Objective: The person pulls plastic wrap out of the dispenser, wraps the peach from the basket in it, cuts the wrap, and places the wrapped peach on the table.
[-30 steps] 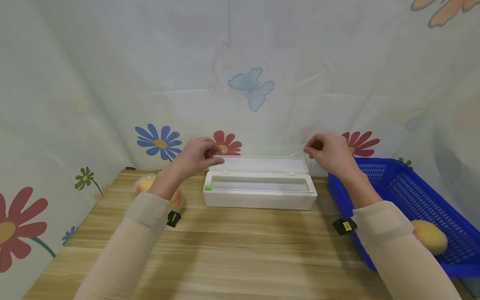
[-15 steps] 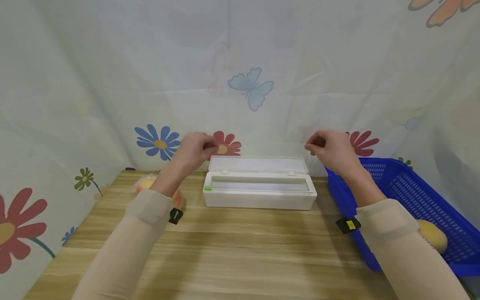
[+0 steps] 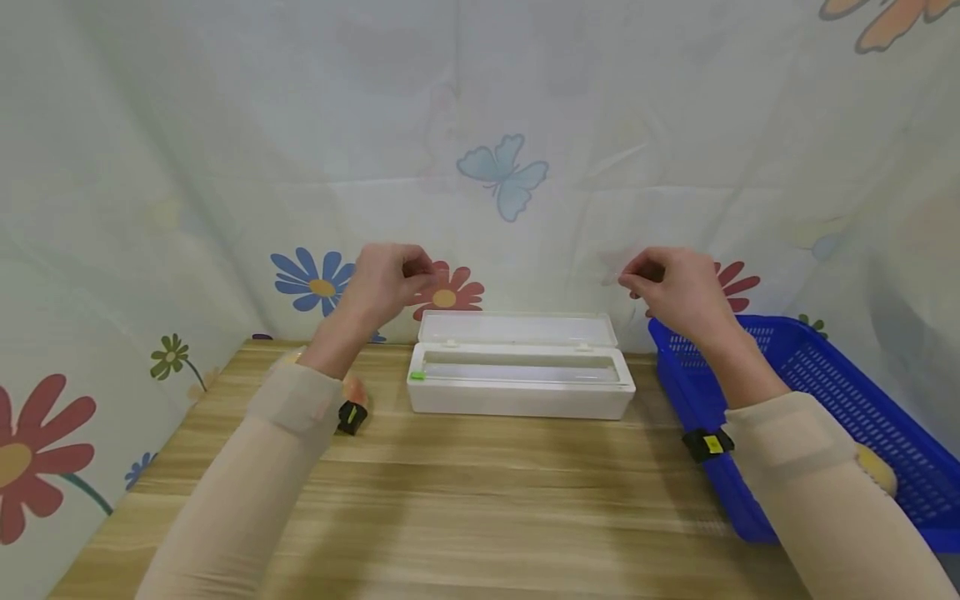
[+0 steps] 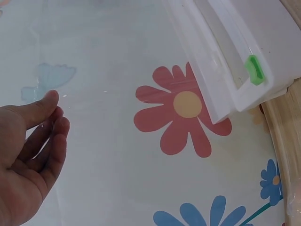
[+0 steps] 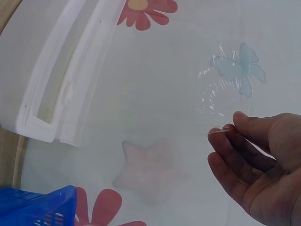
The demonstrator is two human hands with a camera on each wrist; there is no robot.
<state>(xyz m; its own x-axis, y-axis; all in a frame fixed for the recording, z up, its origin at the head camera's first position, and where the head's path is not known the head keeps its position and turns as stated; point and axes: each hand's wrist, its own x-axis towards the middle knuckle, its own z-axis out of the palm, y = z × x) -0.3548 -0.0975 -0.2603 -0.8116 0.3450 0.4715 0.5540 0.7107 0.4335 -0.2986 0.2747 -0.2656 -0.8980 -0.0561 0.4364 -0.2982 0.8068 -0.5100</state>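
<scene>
My left hand and right hand are raised behind and above a white cling film dispenser. Thumb and fingertips of each hand pinch a sheet of clear cling film, whose creases glint beside the right fingertips in the right wrist view. Elsewhere the film is nearly invisible against the printed cloth. The dispenser's lid stands open at the back, with a film roll visible through its long slot. A green slider sits at the left end of its cutting rail.
On the right stands a blue plastic basket holding a yellow fruit, partly behind my right sleeve. Reddish-yellow fruit lies on the wooden table, mostly hidden by my left arm. A flowered cloth hangs behind.
Both hands have risen, the right one also shifting rightward. The left thumb and fingers, apart a second ago, have come together. The dispenser has stayed in place.
</scene>
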